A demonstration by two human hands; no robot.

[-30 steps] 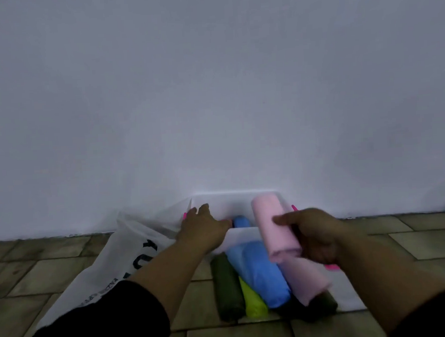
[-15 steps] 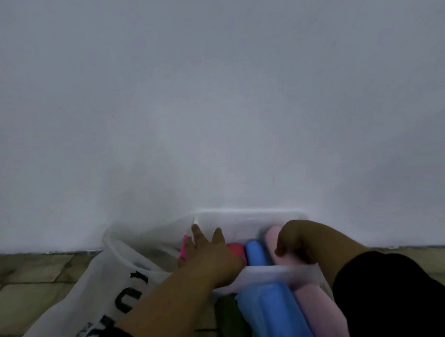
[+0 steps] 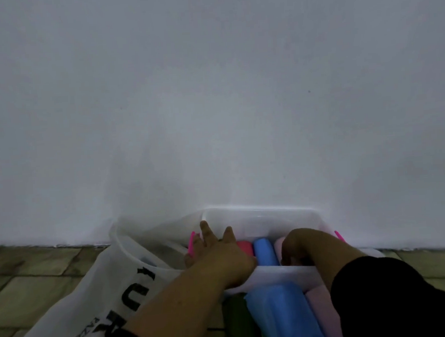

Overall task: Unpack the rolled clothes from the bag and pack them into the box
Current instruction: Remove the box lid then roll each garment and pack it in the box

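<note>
The step in hand looks like the seating of a roll in the box (image 3: 258,215), a clear plastic tub standing on the floor (image 3: 28,284) at its far edge, hard against the wall (image 3: 213,116). The right hand (image 3: 307,246) reaches over the near rim, and its grip is curled down round the pale pink roll (image 3: 278,243), which lies inside at the right, just beside the small blue roll (image 3: 264,251) and, further left, the red roll (image 3: 244,246). The fingertips are hidden behind the back of the hand, so how firmly it holds cannot be judged. The left hand (image 3: 216,254) lies over the box's left end with straight, spread fingers; its grip is apart and clamped on nothing, and it seems to be steadying the box beside the pink latch (image 3: 192,244). The white bag (image 3: 114,287) slumps open on the floor, touching the box's left side. The task seems partly done: three rolls are in the box, while the big blue roll (image 3: 279,313), the dark green roll (image 3: 237,318) and the second pink roll (image 3: 321,310) wait on the floor against the box's near side. The next move probably calls for letting go of the pale pink roll without disturbing its neighbours, then drawing back over the rim to take one of the waiting rolls.
</note>
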